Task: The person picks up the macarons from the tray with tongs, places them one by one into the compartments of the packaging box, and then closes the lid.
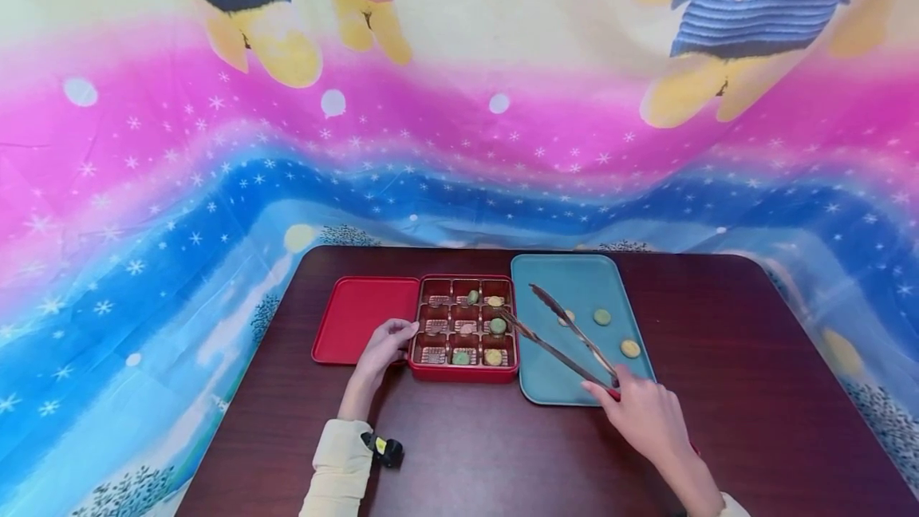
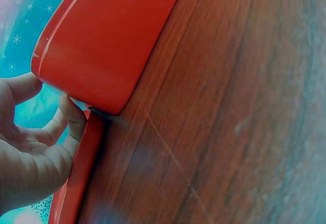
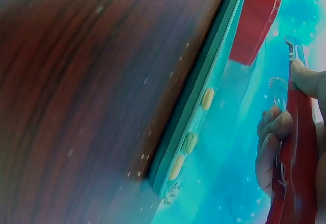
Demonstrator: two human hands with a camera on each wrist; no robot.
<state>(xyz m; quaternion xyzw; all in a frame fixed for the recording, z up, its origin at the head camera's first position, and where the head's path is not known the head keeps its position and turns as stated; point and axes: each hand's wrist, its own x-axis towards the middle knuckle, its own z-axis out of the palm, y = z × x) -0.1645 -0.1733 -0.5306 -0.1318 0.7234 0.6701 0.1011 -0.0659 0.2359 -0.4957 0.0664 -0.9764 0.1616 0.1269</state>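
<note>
My left hand (image 1: 384,349) touches the left side of a red box (image 1: 463,374) with its fingertips; its thumb and fingers are bent loosely. The box has a brown divided insert, and several small round macaron-like cookies, green, yellow and pinkish, sit in its compartments. In my right hand (image 1: 646,413) I grip metal tongs (image 1: 556,351) by their red handle (image 3: 300,152). The tong arms are spread apart. One tip is over the box's right column, near a green cookie (image 1: 498,326); the other is above the blue-green tray (image 1: 560,270). Nothing shows between the tips.
The tray stands right of the box and bears a green cookie (image 1: 601,316), a yellow cookie (image 1: 630,349) and a pale one (image 1: 567,317) partly behind the tongs. A red lid (image 1: 366,317) lies left of the box. A patterned cloth hangs behind the dark wooden table (image 1: 459,445).
</note>
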